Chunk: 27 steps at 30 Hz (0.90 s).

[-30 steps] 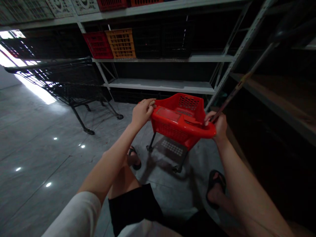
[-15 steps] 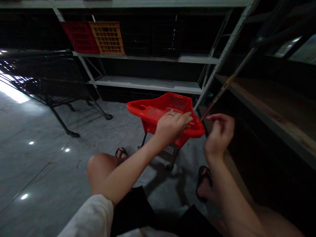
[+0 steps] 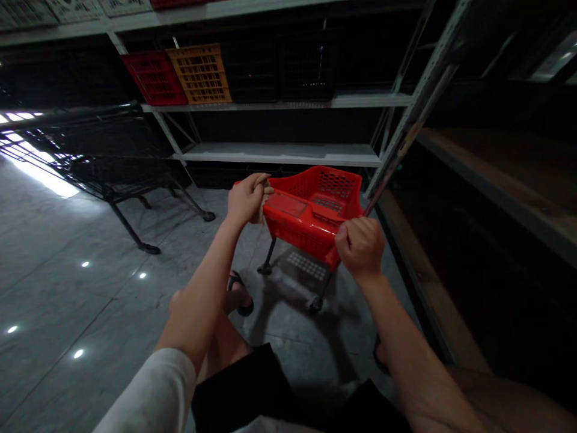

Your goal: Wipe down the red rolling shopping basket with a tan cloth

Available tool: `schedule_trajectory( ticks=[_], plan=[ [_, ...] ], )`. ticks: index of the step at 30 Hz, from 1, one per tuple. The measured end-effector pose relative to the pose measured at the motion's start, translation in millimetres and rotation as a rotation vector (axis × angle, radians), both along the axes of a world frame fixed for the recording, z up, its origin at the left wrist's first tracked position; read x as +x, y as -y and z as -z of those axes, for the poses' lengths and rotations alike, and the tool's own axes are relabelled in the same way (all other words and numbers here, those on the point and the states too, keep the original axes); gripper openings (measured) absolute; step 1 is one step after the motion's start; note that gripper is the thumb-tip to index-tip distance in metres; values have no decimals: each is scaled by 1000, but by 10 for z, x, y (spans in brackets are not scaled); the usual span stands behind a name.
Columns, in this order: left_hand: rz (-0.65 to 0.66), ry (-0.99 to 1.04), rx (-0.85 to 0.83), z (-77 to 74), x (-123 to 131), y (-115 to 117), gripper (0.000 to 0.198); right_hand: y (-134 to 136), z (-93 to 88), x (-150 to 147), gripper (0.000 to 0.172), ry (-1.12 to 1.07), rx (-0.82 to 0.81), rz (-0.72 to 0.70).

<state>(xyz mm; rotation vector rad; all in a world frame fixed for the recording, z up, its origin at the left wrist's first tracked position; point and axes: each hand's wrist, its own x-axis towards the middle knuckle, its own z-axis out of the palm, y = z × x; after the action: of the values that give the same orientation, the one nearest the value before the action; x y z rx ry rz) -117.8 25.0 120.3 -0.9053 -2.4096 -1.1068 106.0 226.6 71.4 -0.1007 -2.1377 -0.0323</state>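
A small red plastic shopping cart with a perforated basket stands in front of me on thin dark legs with casters. My left hand is closed round a crumpled tan cloth at the left end of the cart's handle, and hides that end. Over at the right end of the handle, my right hand is closed in a fist round the red rim, its fingers curled over the top. Between the hands the handle's flat panel shows.
Behind the cart rises a metal shelf rack with a red crate, a yellow crate and dark crates. A larger black cart stands at left. A wooden shelf and a rusty pole are close on the right.
My left hand has moved from the handle's right part to its left end. My right hand, apart from the cart before, has closed on the right end.
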Motion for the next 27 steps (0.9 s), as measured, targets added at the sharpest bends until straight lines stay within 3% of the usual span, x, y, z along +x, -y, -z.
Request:
schedule_trajectory(
  ticks=[6, 9, 12, 15, 19, 23, 27],
  plan=[
    [-100, -190, 19, 167, 1021, -302, 41, -188, -202, 349, 41, 202, -116, 295],
    [-43, -285, -29, 180, 1422, -518, 38, -146, -295, 372, 49, 320, -88, 482],
    [81, -371, -92, 149, 1647, -660, 37, -230, -263, 377, 49, 313, -82, 561],
    [181, -447, -173, 119, 1672, -590, 41, -460, -188, 438, 42, 259, -91, 547],
    [153, -408, -198, 160, 1391, -160, 41, -688, -176, 521, 42, 266, -148, 522],
    [138, -131, -93, 346, 1052, 235, 38, -648, -213, 543, 45, 304, -191, 511],
    [126, 33, 145, 420, 1107, 285, 38, -490, -217, 509, 45, 305, -192, 490]
  ],
)
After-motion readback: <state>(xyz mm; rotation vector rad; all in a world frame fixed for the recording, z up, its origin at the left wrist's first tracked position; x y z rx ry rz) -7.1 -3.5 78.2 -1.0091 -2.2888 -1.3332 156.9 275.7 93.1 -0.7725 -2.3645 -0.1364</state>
